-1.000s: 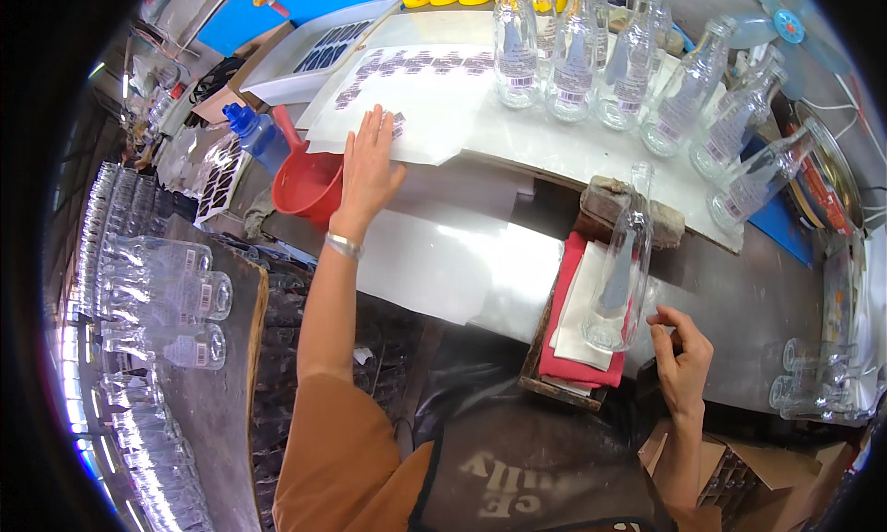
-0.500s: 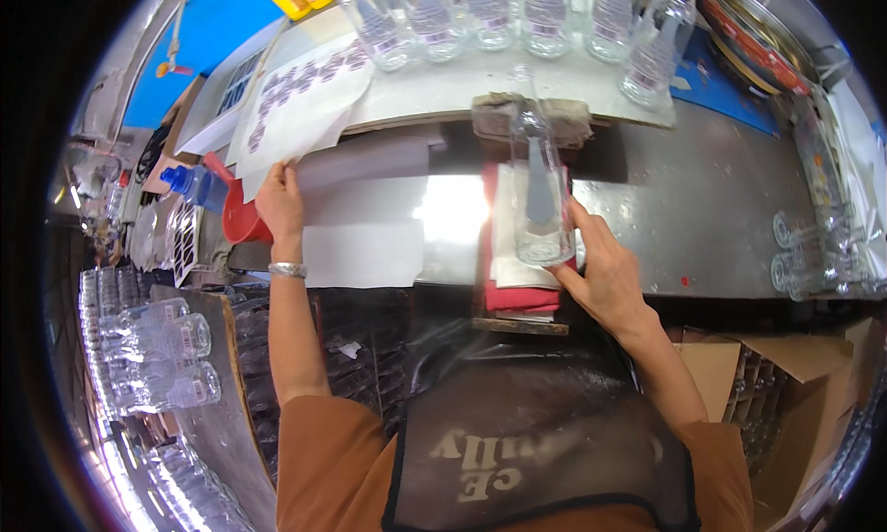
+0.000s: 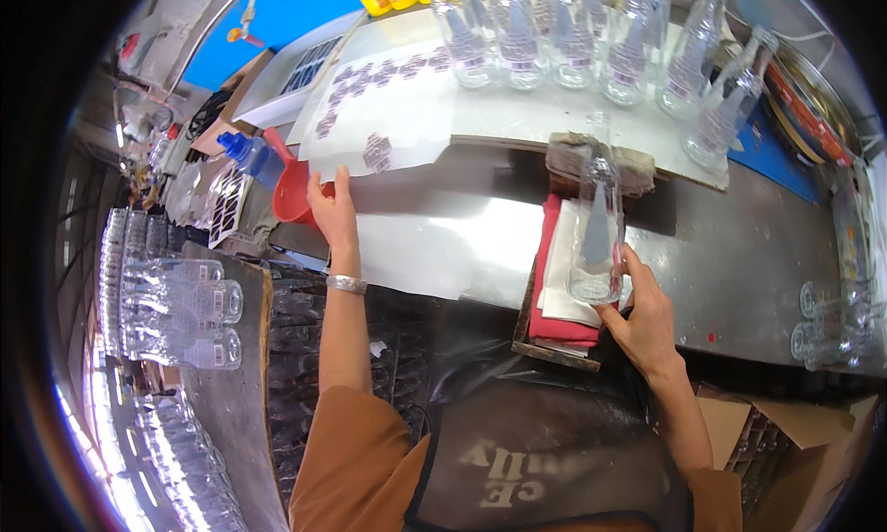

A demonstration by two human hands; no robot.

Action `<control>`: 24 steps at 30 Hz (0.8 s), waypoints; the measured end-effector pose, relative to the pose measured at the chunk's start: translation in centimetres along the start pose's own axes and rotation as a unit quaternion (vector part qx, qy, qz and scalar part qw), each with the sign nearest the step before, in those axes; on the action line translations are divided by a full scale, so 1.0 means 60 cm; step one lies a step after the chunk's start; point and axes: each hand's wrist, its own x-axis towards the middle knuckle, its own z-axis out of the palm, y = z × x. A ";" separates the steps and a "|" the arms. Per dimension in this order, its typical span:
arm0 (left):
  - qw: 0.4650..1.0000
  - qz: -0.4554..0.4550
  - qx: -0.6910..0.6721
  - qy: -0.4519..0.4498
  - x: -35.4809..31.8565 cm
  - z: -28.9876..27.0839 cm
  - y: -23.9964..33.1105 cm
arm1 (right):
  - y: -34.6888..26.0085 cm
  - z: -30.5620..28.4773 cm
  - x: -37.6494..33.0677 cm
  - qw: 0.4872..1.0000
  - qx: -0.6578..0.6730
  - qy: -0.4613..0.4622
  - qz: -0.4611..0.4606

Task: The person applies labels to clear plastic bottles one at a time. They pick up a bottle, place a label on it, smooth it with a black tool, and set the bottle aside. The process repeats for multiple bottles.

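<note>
My right hand (image 3: 644, 324) grips the base end of a clear glass bottle (image 3: 596, 227) with a blue-grey patch on it. The bottle lies over a folded white cloth (image 3: 559, 287) and red cloth (image 3: 552, 324) on a wooden stand, its neck toward a cloth-covered block (image 3: 577, 153). Just below the edge of a white sheet of purplish decals (image 3: 407, 116) is my left hand (image 3: 334, 213), fingers raised and apart, with nothing visible in them. One decal (image 3: 377, 151) sits apart from the rows, close to that hand. Beside it is a red plastic dipper (image 3: 288, 195).
Several printed glass bottles (image 3: 573, 42) stand on the white board at the back. A blue-capped bottle (image 3: 249, 158) is left of the dipper. More glass bottles (image 3: 189, 310) lie stacked at the left and glasses (image 3: 822, 320) at the right. An open carton (image 3: 804, 440) is at lower right.
My left hand has let go of the sheet's corner, and the sheet now lies lower with a single decal near its edge. My right hand still holds the bottle. The whole view has shifted.
</note>
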 end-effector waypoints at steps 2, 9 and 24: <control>0.990 -0.120 -0.056 0.053 0.037 0.012 -0.031 | -0.001 -0.002 0.003 1.000 -0.008 0.005 -0.020; 0.963 -0.114 0.244 -0.016 0.207 -0.005 -0.069 | 0.003 0.000 0.002 1.000 0.011 0.006 -0.023; 0.994 0.017 0.100 0.047 0.334 0.073 -0.104 | 0.000 -0.005 0.006 1.000 0.014 -0.017 0.010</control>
